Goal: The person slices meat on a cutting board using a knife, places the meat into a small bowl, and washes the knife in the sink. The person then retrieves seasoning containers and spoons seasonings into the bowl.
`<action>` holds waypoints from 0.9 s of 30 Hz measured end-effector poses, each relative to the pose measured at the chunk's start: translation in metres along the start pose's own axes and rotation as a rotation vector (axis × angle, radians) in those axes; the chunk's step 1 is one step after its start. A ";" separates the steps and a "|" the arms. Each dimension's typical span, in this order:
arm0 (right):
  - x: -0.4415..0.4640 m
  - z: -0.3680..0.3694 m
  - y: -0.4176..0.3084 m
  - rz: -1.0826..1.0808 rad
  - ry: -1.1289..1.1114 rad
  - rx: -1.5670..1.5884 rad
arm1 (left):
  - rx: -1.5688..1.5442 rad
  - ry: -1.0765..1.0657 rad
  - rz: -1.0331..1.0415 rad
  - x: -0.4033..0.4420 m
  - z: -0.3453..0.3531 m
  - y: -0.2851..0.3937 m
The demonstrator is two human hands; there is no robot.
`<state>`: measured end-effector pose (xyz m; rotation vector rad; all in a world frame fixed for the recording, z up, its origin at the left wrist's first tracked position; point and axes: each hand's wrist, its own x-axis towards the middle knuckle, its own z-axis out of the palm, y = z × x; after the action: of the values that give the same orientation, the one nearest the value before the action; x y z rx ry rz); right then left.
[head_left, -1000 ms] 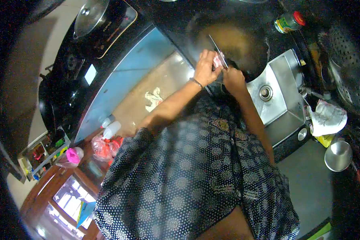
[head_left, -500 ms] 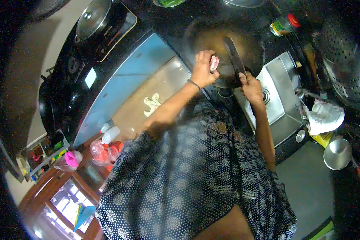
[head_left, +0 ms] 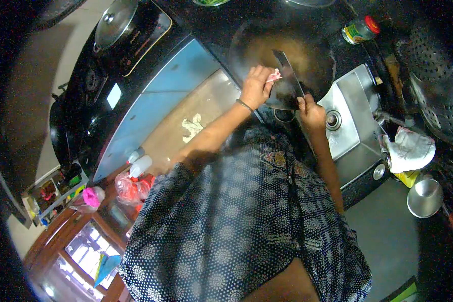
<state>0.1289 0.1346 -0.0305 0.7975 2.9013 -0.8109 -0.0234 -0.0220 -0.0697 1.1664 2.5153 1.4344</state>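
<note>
My left hand (head_left: 256, 87) is closed around a small pink-and-white piece of meat (head_left: 274, 76), which sticks out past the fingertips. In my right hand (head_left: 312, 114) is the handle of a kitchen knife with a broad dark blade (head_left: 289, 71). The blade points up and to the left, its edge close beside the meat. Whether blade and meat touch I cannot tell. Both hands are over the near part of a large dark wok (head_left: 314, 50), whose inside looks brownish and blurred.
A steel sink (head_left: 355, 113) lies right of the wok, with a white cloth (head_left: 411, 149) and a metal cup (head_left: 425, 198) beyond it. A red-lidded jar (head_left: 360, 31) stands at the back right. A glass lid (head_left: 117, 22) rests on the cooktop (head_left: 145, 40) at left.
The knife has shifted left and tilted further that way, bringing its blade nearer the meat. My right hand has moved slightly left and down. The meat has turned a little toward the blade.
</note>
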 end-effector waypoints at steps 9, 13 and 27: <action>-0.015 -0.003 -0.005 -0.106 0.100 -0.005 | 0.053 -0.037 0.050 -0.003 0.002 0.003; -0.015 -0.002 -0.008 -0.112 0.078 -0.063 | 0.071 -0.040 0.046 -0.004 0.003 0.002; -0.014 0.001 -0.012 -0.122 0.071 -0.153 | 0.135 -0.060 0.040 -0.002 0.009 0.007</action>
<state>0.1346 0.1183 -0.0236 0.6547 3.0539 -0.5693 -0.0144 -0.0142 -0.0701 1.2664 2.5973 1.2340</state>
